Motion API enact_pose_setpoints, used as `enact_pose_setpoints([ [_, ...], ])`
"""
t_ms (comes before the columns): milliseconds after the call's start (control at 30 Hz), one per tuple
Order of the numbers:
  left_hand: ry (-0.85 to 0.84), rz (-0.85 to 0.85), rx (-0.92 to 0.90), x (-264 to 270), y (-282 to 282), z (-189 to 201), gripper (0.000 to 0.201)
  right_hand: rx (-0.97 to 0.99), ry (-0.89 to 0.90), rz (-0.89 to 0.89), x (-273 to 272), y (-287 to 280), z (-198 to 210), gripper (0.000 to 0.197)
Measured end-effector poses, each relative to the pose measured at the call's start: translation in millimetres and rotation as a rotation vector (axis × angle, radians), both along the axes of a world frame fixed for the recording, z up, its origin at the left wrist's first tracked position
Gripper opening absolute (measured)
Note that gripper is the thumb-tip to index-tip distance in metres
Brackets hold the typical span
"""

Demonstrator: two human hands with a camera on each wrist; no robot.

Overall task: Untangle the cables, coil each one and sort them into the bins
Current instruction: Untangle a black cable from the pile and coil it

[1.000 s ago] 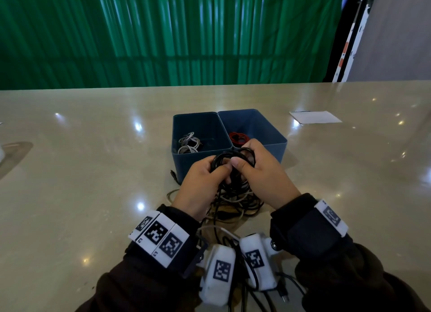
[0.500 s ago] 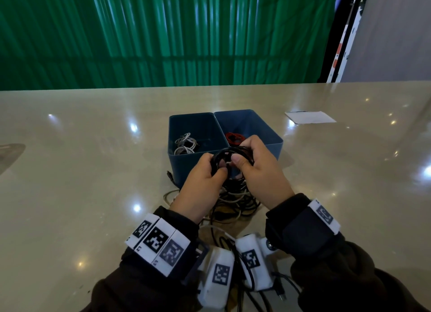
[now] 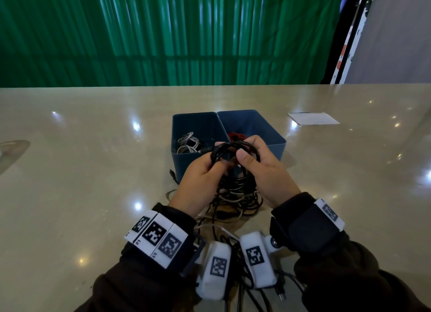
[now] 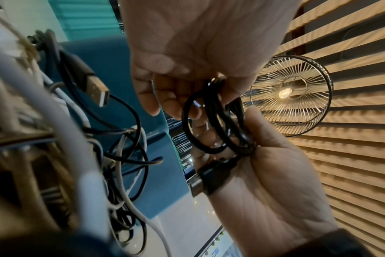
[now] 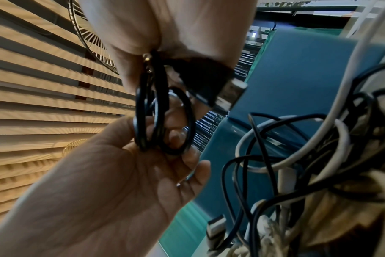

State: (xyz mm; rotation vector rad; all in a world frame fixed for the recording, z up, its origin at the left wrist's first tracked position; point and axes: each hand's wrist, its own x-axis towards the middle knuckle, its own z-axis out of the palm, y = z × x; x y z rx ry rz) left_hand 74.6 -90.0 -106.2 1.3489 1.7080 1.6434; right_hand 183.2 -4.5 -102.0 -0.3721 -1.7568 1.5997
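Observation:
Both hands hold a small coil of black cable (image 3: 233, 150) just in front of two blue bins. My left hand (image 3: 215, 163) pinches the coil's left side, and the cable's USB plug (image 4: 209, 177) lies across its palm. On the right side, my right hand (image 3: 247, 149) grips the coil between thumb and fingers. Under the hands a tangle of black and white cables (image 3: 235, 199) rests on the table. The left bin (image 3: 180, 171) holds white cables (image 3: 187, 142). A red cable (image 3: 235, 136) lies in the right bin (image 3: 278, 140).
A white sheet of paper (image 3: 312, 118) lies on the glossy beige table (image 3: 93, 171) at the back right. Loose cable ends and a small plug (image 3: 281, 294) trail near the front edge between my wrists. A green curtain hangs behind the table.
Both hands have carried the black coil slightly up and forward toward the bins' front rim. The coil's plug end now shows at its left side.

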Motion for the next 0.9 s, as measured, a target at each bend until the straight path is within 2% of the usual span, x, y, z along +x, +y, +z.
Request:
enact_pose_setpoints([
  [100, 0.003, 0.020, -0.005, -2.3, -0.2, -1.4, 0.026, -0.050, 0.076, 0.146, 0.1, -4.8, 1.5, 0.009],
  [333, 0.061, 0.061, -0.022, -1.2, 1.6, -3.9, 0.030, 0.087, -0.009, 0.042, 0.1, -6.1, 2.1, 0.014],
  [500, 0.073, 0.006, -0.060, -2.4, -1.8, -0.3, 0.030, 0.031, 0.110, 0.199, 4.3, -9.1, 3.2, 0.014],
  [567, 0.088, -0.010, -0.066, -2.4, -2.8, 1.4, 0.032, 0.030, 0.122, 0.209, 5.2, -9.7, 3.0, 0.015],
  [767, 0.100, 0.018, -0.089, -2.6, -0.9, -1.4, 0.034, 0.160, 0.017, 0.004, -1.0, -4.9, -3.8, 0.008],
  [900, 0.092, 0.012, -0.090, -2.0, 0.3, -1.8, 0.026, 0.277, -0.061, -0.099, -2.5, -2.5, -5.2, 0.010],
])
